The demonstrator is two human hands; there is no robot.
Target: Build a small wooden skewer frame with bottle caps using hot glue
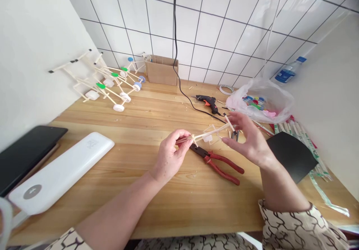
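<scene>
Near the middle of the desk, my left hand pinches one end of a small frame of thin wooden sticks between thumb and fingers. The frame slants up to the right, with a crossbar tipped in black and a small white block on its underside. Around that crossbar, my right hand has its thumb and fingers apart; whether a fingertip touches it I cannot tell. Below the frame, pliers with red handles lie on the desk, their dark jaws close to my left fingertips.
Several finished-looking stick models with bottle-cap wheels stand at back left beside a cardboard box. Behind my hands lies a black glue gun with its cord. Bottle caps fill a plastic bag. A white power bank lies left, black sheet right.
</scene>
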